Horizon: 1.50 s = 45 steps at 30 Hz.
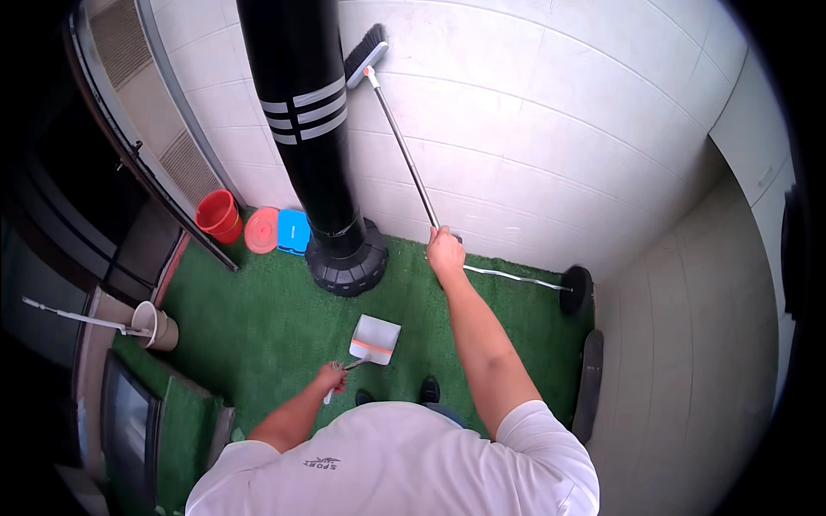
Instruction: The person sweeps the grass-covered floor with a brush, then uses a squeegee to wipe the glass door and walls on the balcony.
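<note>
My right hand (446, 251) grips the metal handle of a broom (403, 145), held out in front of me. The broom's head of dark bristles (365, 57) is raised beside a black punching bag (303, 129), up against the white wall as I see it; whether it touches either I cannot tell. Lower and to the left, my left hand (333, 377) is closed around the handle of a white dustpan (376, 338) with an orange strip. Beneath the dustpan is green artificial turf (271, 322). No dirt can be made out in the pan.
The bag stands on a round black base (347, 261). Left of it are a blue lid (293, 232), a pink lid (261, 230) and a red bucket (219, 216). A beige bucket (158, 327) sits at far left. A curl barbell (513, 276) and a skateboard (588, 387) lie rightward.
</note>
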Each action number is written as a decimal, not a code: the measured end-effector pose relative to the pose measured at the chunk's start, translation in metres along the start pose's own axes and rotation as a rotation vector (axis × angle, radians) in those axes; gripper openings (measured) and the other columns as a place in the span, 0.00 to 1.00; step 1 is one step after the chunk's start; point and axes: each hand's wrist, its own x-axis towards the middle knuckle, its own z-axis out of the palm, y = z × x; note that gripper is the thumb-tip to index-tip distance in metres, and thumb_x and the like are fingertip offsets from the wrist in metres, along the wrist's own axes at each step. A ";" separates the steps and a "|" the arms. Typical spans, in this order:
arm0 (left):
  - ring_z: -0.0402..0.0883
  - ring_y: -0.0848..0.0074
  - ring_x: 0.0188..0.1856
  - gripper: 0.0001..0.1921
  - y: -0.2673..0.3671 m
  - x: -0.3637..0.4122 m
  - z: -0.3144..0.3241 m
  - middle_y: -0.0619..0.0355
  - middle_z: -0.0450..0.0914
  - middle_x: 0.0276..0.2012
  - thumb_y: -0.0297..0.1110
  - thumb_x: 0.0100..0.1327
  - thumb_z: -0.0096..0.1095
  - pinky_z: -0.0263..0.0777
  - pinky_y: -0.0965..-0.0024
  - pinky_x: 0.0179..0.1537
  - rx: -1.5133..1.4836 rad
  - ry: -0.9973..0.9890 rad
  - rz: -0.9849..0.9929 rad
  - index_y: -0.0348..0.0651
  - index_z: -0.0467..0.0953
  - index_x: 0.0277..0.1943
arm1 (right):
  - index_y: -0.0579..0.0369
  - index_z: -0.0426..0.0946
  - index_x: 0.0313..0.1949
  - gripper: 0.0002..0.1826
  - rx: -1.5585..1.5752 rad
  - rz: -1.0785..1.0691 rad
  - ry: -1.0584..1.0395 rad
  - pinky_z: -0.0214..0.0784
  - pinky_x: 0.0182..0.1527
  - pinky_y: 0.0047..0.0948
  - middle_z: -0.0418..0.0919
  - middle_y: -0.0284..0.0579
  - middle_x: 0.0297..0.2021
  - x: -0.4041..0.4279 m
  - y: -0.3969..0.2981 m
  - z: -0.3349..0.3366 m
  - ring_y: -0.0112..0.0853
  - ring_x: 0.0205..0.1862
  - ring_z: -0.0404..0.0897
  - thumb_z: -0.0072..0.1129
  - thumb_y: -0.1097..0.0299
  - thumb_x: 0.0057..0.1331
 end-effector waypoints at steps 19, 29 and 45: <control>0.81 0.73 0.21 0.10 0.022 0.005 0.024 0.54 0.80 0.26 0.28 0.63 0.60 0.76 0.68 0.20 -0.021 0.105 -0.007 0.41 0.74 0.46 | 0.69 0.82 0.36 0.24 -0.078 0.899 0.131 0.75 0.49 0.51 0.83 0.64 0.38 -0.120 0.384 -0.047 0.55 0.45 0.83 0.44 0.58 0.74; 0.78 0.73 0.21 0.13 0.028 0.012 0.003 0.54 0.78 0.26 0.27 0.64 0.60 0.73 0.68 0.19 0.001 0.053 0.044 0.41 0.72 0.51 | 0.69 0.78 0.39 0.21 0.042 0.466 -0.026 0.75 0.49 0.54 0.81 0.70 0.38 -0.108 0.146 0.062 0.59 0.43 0.82 0.46 0.59 0.72; 0.77 0.77 0.19 0.15 0.028 -0.009 -0.020 0.55 0.80 0.27 0.27 0.64 0.60 0.73 0.72 0.19 0.074 0.069 -0.046 0.43 0.73 0.54 | 0.62 0.78 0.46 0.14 -0.356 0.048 -0.524 0.77 0.49 0.49 0.84 0.57 0.42 -0.036 0.103 0.144 0.52 0.46 0.84 0.46 0.68 0.70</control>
